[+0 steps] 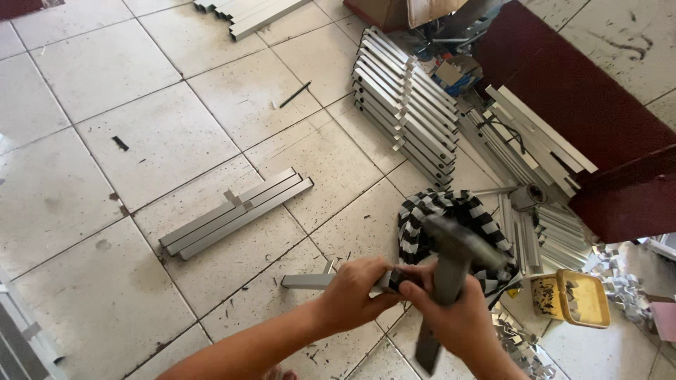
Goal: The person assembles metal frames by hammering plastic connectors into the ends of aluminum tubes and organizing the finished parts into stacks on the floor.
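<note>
So the left hand (355,292) has its fingers clamped round a short aluminium bar (310,281), pinning it flat on the tiled floor (105,70). The right hand (458,317) grips a hammer (454,257), head raised just above the bar's end, blurred mid-swing.

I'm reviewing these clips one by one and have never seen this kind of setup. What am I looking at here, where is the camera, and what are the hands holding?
There is no machine: a person wears one camera on the head, looking down at their own bare hands above a tiled floor. The left hand grips a short grey metal bar lying on the floor. The right hand holds a hammer, blurred by motion. A black-and-white checked cloth lies under the work. Around it are a small bundle of bars, a big stack of bars and a yellow tray.
</note>
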